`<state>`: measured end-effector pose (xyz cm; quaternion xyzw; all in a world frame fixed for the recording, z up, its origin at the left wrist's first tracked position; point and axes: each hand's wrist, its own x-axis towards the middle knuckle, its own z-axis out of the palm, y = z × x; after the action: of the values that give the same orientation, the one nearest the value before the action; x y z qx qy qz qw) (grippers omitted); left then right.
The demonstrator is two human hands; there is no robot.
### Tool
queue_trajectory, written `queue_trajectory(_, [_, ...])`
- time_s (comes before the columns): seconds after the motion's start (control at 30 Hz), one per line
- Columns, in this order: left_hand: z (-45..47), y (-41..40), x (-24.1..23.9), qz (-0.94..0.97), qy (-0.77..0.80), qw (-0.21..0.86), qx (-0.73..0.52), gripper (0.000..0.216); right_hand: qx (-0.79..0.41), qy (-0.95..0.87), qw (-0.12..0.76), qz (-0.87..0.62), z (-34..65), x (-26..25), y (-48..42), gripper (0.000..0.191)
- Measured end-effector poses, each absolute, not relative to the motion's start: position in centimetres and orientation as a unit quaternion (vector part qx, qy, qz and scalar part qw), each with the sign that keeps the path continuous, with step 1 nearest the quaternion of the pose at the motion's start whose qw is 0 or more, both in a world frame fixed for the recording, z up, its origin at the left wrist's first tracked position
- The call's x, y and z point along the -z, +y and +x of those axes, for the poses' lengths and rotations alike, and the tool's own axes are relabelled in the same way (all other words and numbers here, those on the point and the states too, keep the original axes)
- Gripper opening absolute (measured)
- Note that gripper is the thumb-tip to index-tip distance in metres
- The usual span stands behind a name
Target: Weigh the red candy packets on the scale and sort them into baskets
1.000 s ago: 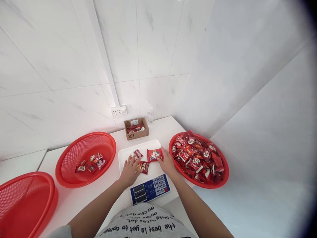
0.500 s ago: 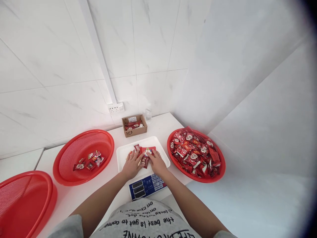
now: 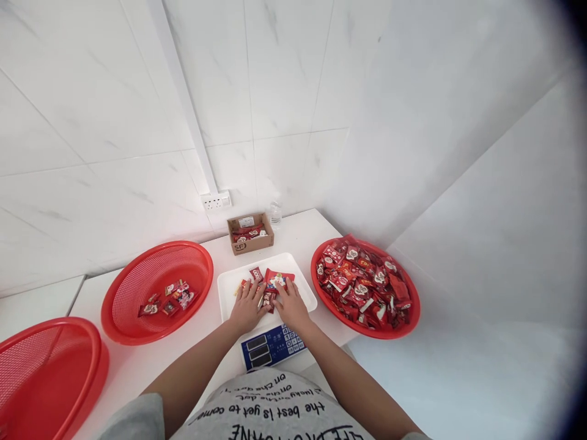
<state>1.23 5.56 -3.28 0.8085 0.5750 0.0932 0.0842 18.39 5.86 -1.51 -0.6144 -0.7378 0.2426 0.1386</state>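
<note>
My left hand (image 3: 247,310) rests over small packets on the white tray (image 3: 303,292) of a weighing scale, fingers spread. Beside it my right hand (image 3: 292,310) lies with fingers stretched out, the tips touching a larger red packet (image 3: 280,277) with a coloured print. Between the hands a dark red wrapped snack (image 3: 269,299) shows in part. Another small dark red packet (image 3: 255,273) sits beyond my left fingertips. Something yellow is partly covered by the left fingers. The scale's blue panel (image 3: 271,347) with displays and keys faces me, partly behind my right wrist.
At right stands a red basket (image 3: 316,287) heaped with red packets. A red basket (image 3: 114,293) at left holds several packets; another red basket (image 3: 94,348) is nearer. Behind the scale are a cardboard box (image 3: 252,245) with packets and a clear glass (image 3: 276,212), near the wall.
Both hands have drawn back slightly toward me and opened a little wider apart at the fingers. More of the larger red packet shows. The whole view has shifted slightly.
</note>
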Motion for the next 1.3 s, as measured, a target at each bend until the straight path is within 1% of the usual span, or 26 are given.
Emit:
queue_trajectory(0.13, [1.3, 5.8, 3.1, 0.809, 0.572, 0.093, -0.1, 0.064, -0.248, -0.731, 0.154, -0.617, 18.1, 1.3, 5.8, 0.055])
queue_trajectory(0.23, [1.2, 4.9, 2.6, 0.804, 0.573, 0.097, -0.128, 0.064, -0.232, -0.728, 0.203, -0.612, 19.2, 0.7, 5.7, 0.053])
queue_trajectory(0.37, [-0.1, 2.4, 2.1, 0.784, 0.591, 0.119, -0.147, 0.062, -0.172, -0.703, 0.273, -0.633, 23.2, 0.6, 5.2, 0.05])
queue_trajectory(0.53, [-2.6, -1.0, 2.5, 0.763, 0.616, 0.124, -0.151, 0.053, -0.089, -0.654, 0.324, -0.677, 29.9, 2.9, 3.6, 0.045])
queue_trajectory(0.67, [-2.9, -2.1, 2.4, 0.766, 0.612, 0.115, -0.16, 0.046, -0.059, -0.631, 0.307, -0.71, 32.9, 4.8, 2.2, 0.044])
queue_trajectory(0.9, [-0.6, -1.3, 1.5, 0.789, 0.581, 0.132, -0.152, 0.042, -0.028, -0.625, 0.264, -0.734, 32.3, 5.9, 1.4, 0.044])
queue_trajectory(1.1, [-1.2, -0.5, 2.0, 0.783, 0.592, 0.129, -0.139, 0.042, 0.009, -0.625, 0.265, -0.734, 31.8, 5.7, 1.1, 0.041])
queue_trajectory(1.3, [-1.8, 2.5, 1.8, 0.771, 0.61, 0.135, -0.125, 0.048, 0.041, -0.631, 0.256, -0.731, 31.5, 5.8, 1.0, 0.038])
